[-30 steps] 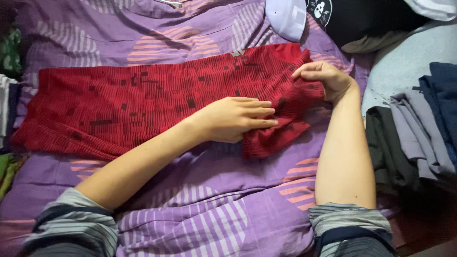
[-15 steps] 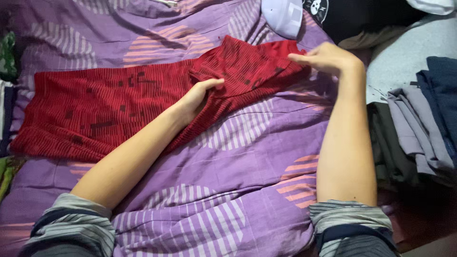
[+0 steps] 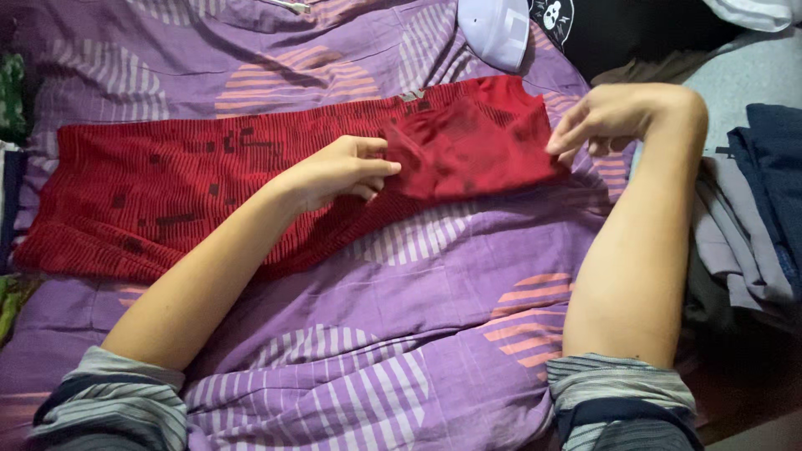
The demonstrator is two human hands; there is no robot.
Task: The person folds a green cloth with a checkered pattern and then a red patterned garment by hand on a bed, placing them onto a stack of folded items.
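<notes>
A red patterned garment (image 3: 192, 179) lies stretched across a purple striped bedsheet (image 3: 418, 317). My left hand (image 3: 338, 169) rests on its middle and pinches a fold of the cloth between thumb and fingers. My right hand (image 3: 606, 117) grips the garment's right edge near the sleeve end and holds it taut. The right part of the garment is folded over flat between the two hands.
A pile of folded grey, olive and dark blue clothes (image 3: 743, 209) sits at the right. A white cap (image 3: 499, 29) and a black printed garment (image 3: 618, 29) lie at the top. More cloth shows at the left edge (image 3: 10, 100).
The sleeve that hung below the garment was lifted and folded up onto it. My left hand drew back towards the middle. My right hand moved out to the right edge.
</notes>
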